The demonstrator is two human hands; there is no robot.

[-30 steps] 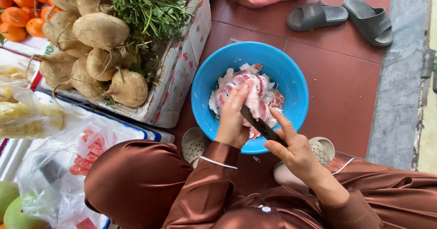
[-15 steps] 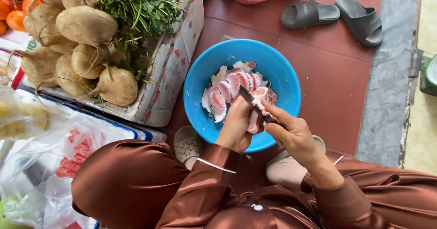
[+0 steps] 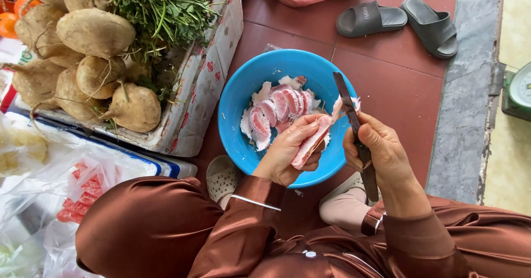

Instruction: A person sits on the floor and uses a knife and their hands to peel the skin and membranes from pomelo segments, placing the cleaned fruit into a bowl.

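Peeling a pink fruit piece over a blue bowl

The left hand (image 3: 290, 148) is curled around a pink fruit piece (image 3: 311, 142), fingers and thumb pressed on it, just above the near rim of the blue bowl (image 3: 235, 104). The right hand (image 3: 379, 151) is wrapped tight around a knife (image 3: 354, 131), its blade pointing away from the person and touching the top end of the piece. To do this well, the blade should likely stay flat and slide away from the holding thumb, taking only thin skin. More peeled pieces (image 3: 276, 109) lie in the bowl. The bowl sits on the red floor (image 3: 398, 84), beside a box of brown roots (image 3: 99, 56). Two grey sandals (image 3: 398, 23) lie farther off.
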